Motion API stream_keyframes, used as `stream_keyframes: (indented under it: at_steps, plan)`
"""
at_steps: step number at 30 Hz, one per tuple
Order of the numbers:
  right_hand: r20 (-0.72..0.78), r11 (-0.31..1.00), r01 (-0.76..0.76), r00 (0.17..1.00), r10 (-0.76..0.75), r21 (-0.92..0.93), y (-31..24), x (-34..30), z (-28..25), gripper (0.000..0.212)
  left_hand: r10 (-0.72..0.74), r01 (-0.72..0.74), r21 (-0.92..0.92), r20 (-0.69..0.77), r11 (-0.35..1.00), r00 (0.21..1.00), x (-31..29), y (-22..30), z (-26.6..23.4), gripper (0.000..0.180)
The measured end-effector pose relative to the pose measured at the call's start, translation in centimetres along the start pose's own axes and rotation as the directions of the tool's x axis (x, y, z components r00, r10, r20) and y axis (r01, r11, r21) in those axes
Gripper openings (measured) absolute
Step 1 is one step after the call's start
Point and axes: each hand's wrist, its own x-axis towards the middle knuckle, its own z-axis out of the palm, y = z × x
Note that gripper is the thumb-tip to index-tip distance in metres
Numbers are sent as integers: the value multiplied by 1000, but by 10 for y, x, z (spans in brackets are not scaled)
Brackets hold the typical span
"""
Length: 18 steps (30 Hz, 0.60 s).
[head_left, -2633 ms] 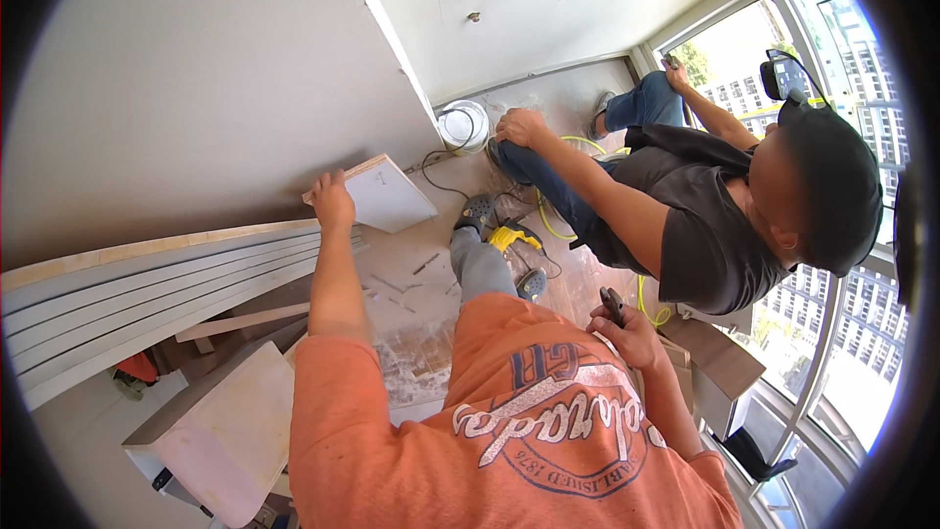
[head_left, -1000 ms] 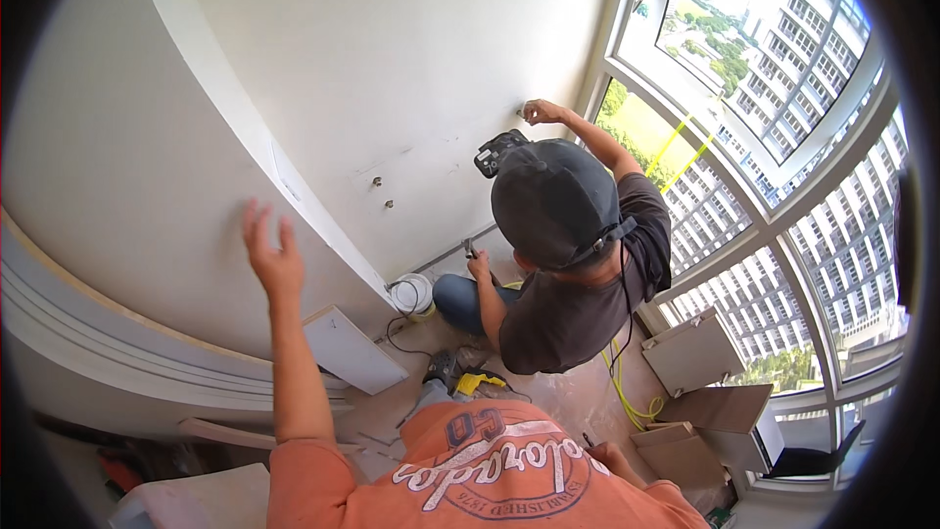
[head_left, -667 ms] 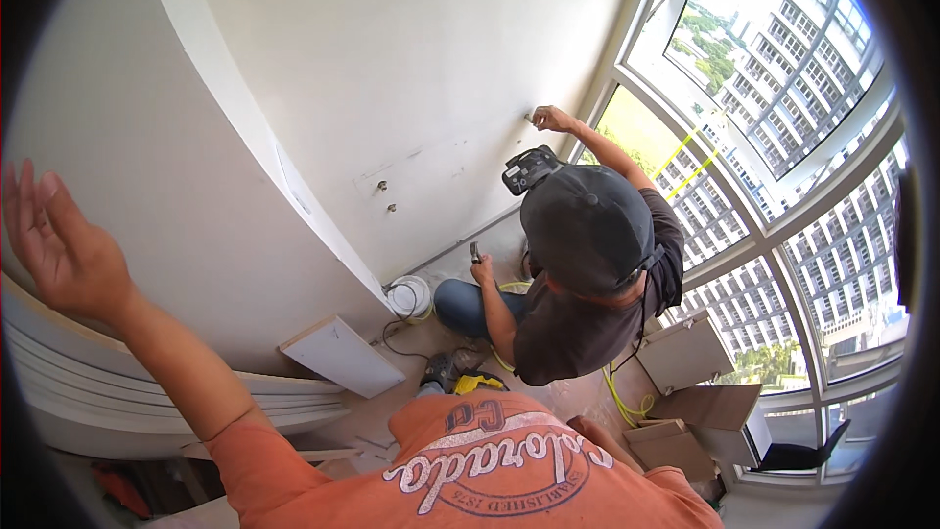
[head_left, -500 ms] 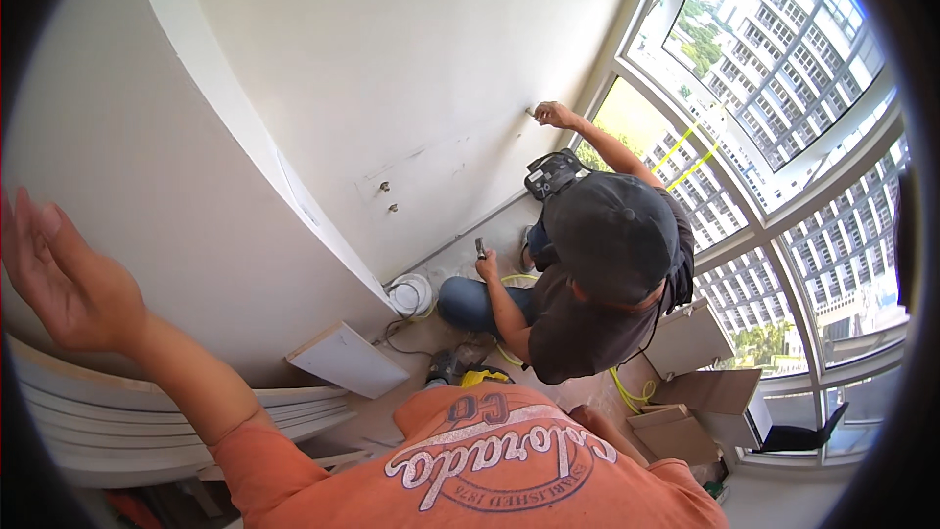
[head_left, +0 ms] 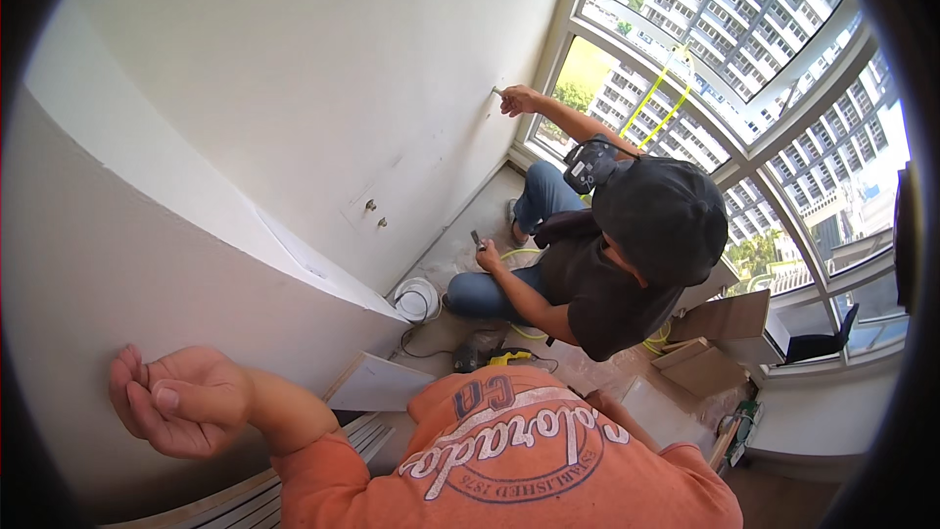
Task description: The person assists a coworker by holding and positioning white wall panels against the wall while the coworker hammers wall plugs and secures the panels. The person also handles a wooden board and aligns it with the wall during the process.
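My left hand (head_left: 186,400) is held out in front of the white wall corner, palm up. Its fingers curl loosely and nothing lies in them. My right hand (head_left: 599,402) sits low by the edge of my orange shirt (head_left: 529,431); its fingers are mostly hidden. In front of me a co-worker (head_left: 587,284) in a dark cap crouches at the white wall (head_left: 323,69). One of this person's hands (head_left: 524,101) puts a small thin piece to the wall; the other (head_left: 487,257) grips a short dark tool.
Two brass pipe fittings (head_left: 370,206) stick out of the wall. A white round bucket or reel (head_left: 417,300) with a dark cable stands by the corner. A yellow power tool (head_left: 509,358), a white board (head_left: 377,382) and cardboard pieces (head_left: 685,362) lie on the floor. Tall windows (head_left: 744,152) line the right.
My left hand has lowered and moved right, its fingers now more curled. My view has shifted. The co-worker's head has moved right, with one hand still at the wall.
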Motion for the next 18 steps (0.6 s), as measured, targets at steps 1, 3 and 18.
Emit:
stream_keyframes:
  at_steps: [1,3,18]
  plan:
    - [27,1000,11,1000,-11,-8,-5,-1,4,44,-11,10,32,48,999,999,-3,2,-2,19]
    - [20,999,-10,1000,9,34,-16,1,6,44,-16,11,51,92,999,996,-5,5,-5,20]
    - [-160,972,212,961,-226,-98,-49,14,15,39,-6,-4,70,150,998,989,-8,5,-11,20]
